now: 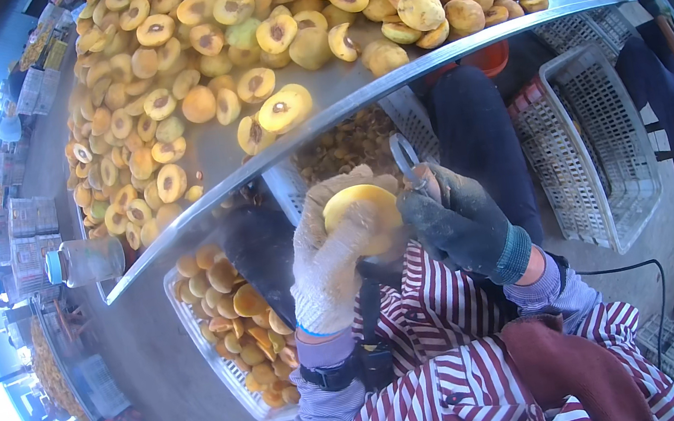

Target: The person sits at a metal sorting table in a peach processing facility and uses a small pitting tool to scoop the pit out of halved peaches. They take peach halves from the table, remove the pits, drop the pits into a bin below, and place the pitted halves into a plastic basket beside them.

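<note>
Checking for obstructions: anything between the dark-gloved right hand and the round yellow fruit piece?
Nothing visible. The right hand is close beside the yellow fruit piece in the white-gloved left hand; contact is unclear. The right hand's curved grey metal tool extends up the picture, not between them.

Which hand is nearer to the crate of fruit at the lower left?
Left. The left hand, holding a yellow fruit, is right of the crate; the right hand is farther right.

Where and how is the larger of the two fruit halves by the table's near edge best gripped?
Probably by its rounded sides, from above and the right: the larger half lies cut face up, with bare tabletop there, while the smaller half crowds its left.
</note>
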A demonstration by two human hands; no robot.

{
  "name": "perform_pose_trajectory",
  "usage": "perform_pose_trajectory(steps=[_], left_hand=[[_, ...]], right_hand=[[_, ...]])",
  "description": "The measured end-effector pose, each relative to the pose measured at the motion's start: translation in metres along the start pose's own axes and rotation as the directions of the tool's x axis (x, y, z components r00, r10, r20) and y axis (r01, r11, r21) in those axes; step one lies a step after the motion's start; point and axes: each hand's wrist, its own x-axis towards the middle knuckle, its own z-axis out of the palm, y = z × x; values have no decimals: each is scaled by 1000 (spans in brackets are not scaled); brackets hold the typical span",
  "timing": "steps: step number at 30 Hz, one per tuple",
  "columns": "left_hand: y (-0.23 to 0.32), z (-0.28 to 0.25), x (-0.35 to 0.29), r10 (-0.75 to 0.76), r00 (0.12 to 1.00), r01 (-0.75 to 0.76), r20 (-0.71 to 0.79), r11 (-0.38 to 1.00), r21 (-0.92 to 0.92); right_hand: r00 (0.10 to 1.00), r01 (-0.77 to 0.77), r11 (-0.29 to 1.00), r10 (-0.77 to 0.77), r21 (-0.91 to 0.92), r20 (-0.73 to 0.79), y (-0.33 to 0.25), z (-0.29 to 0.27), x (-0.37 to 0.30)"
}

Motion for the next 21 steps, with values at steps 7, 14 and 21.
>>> perform_pose_trajectory(steps=[7, 14, 21], left_hand=[[-5, 5, 7, 135, 987, -154, -86, 948, -279], [-14, 13, 7, 255, 955, -288, -153, 921, -264], [-14, 21, 3, 425, 894, -440, -141, 892, -101]], right_hand=[[993, 117, 912, -96, -393, 72, 33, 2, -1], [988, 157, 863, -140, -481, 71, 29, 7, 1], [970, 236, 939, -215, -249, 109, 58, 14, 3]])
